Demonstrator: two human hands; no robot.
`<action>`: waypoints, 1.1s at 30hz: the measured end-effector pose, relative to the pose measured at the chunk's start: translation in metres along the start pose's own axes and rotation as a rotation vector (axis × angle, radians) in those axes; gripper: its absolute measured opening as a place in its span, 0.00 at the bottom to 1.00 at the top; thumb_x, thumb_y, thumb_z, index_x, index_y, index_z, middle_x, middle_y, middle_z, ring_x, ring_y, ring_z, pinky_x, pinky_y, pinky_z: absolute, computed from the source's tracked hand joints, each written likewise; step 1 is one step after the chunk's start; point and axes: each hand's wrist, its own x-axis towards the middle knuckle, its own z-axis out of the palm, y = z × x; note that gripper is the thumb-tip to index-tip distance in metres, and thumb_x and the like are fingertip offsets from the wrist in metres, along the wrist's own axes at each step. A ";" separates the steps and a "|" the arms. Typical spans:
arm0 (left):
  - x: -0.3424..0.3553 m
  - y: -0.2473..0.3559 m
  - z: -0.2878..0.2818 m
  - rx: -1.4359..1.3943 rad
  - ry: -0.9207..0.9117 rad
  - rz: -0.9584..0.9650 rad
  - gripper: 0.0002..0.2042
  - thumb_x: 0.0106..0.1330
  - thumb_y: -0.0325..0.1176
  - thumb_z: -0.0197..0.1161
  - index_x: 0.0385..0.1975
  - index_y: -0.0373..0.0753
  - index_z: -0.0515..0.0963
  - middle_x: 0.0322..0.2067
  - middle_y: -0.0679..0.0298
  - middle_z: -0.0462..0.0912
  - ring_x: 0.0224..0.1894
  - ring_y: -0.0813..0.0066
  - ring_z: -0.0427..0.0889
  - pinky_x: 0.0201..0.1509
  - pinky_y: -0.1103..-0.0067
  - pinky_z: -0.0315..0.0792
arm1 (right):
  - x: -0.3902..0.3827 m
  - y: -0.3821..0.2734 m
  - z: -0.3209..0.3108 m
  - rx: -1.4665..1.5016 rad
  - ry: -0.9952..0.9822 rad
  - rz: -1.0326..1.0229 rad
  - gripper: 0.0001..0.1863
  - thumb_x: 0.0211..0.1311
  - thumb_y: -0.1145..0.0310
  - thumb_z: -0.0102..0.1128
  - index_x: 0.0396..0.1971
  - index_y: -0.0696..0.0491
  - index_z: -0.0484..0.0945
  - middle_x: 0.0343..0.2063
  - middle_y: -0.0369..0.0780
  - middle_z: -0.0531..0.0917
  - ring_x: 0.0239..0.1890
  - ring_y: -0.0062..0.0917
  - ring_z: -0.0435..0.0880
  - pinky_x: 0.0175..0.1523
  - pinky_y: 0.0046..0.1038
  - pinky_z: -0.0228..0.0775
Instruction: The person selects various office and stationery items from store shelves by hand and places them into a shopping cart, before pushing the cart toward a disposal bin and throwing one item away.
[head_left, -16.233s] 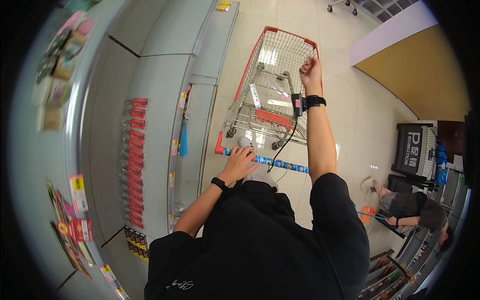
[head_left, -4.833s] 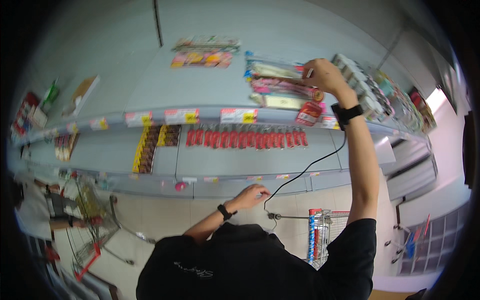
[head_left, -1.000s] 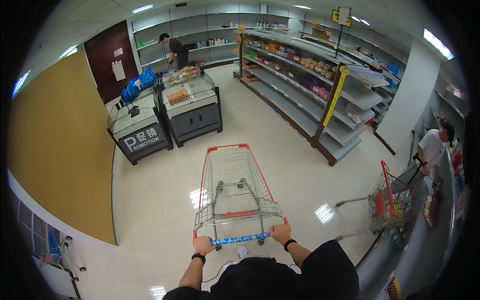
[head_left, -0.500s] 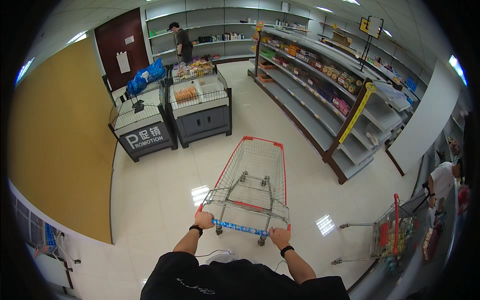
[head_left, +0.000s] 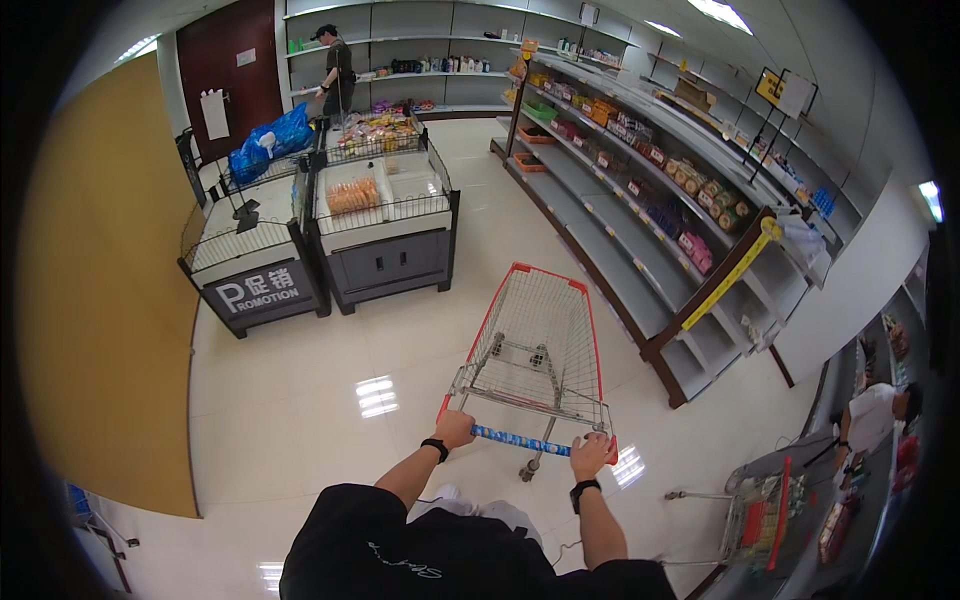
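Note:
An empty wire shopping cart (head_left: 530, 345) with red rim trim stands right in front of me, angled slightly left. Its blue patterned handle (head_left: 520, 440) runs crosswise between my hands. My left hand (head_left: 456, 429) is wrapped round the handle's left end. At the right end, my right hand (head_left: 592, 455) lies over the bar with its fingers bent round it, close to the red corner piece. Each wrist wears a black band.
Dark promotion bins (head_left: 385, 262) with packaged goods stand ahead left, a blue plastic bag (head_left: 272, 140) on one. A long shelf unit (head_left: 600, 200) runs along the right. A person (head_left: 337, 75) is at the back shelves; another (head_left: 868, 420) is near a second cart (head_left: 755, 515) at right.
I and the cart have moved forward; the bins and shelf unit look nearer. The cart sits further right in view. My right hand has shifted its hold. The person at the back has moved left.

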 end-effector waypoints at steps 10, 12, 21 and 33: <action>0.153 -0.021 -0.043 -0.102 -0.011 0.179 0.28 0.56 0.64 0.57 0.22 0.38 0.79 0.19 0.55 0.80 0.23 0.55 0.81 0.29 0.63 0.72 | 0.126 -0.020 0.097 0.121 -0.190 0.106 0.22 0.62 0.54 0.55 0.48 0.56 0.71 0.63 0.51 0.60 0.71 0.52 0.44 0.63 0.71 0.33; 0.185 -0.017 -0.059 -0.086 -0.046 0.149 0.29 0.55 0.64 0.58 0.22 0.38 0.79 0.19 0.55 0.80 0.23 0.55 0.81 0.29 0.63 0.73 | 0.161 -0.019 0.112 0.136 -0.115 0.041 0.21 0.61 0.56 0.56 0.46 0.56 0.71 0.61 0.52 0.62 0.70 0.52 0.46 0.63 0.71 0.33; 0.349 -0.050 -0.084 -0.151 -0.071 0.040 0.29 0.62 0.63 0.52 0.28 0.37 0.78 0.20 0.54 0.81 0.27 0.55 0.83 0.33 0.65 0.75 | 0.354 -0.044 0.184 0.217 -0.148 -0.055 0.20 0.60 0.57 0.58 0.43 0.57 0.72 0.56 0.51 0.65 0.68 0.53 0.48 0.62 0.73 0.33; 0.556 -0.088 -0.107 -0.226 -0.072 -0.057 0.26 0.64 0.60 0.51 0.31 0.38 0.78 0.25 0.54 0.82 0.30 0.54 0.82 0.36 0.64 0.74 | 0.599 -0.066 0.272 0.172 -0.436 -0.109 0.24 0.61 0.49 0.53 0.46 0.54 0.73 0.58 0.45 0.68 0.71 0.46 0.47 0.65 0.70 0.32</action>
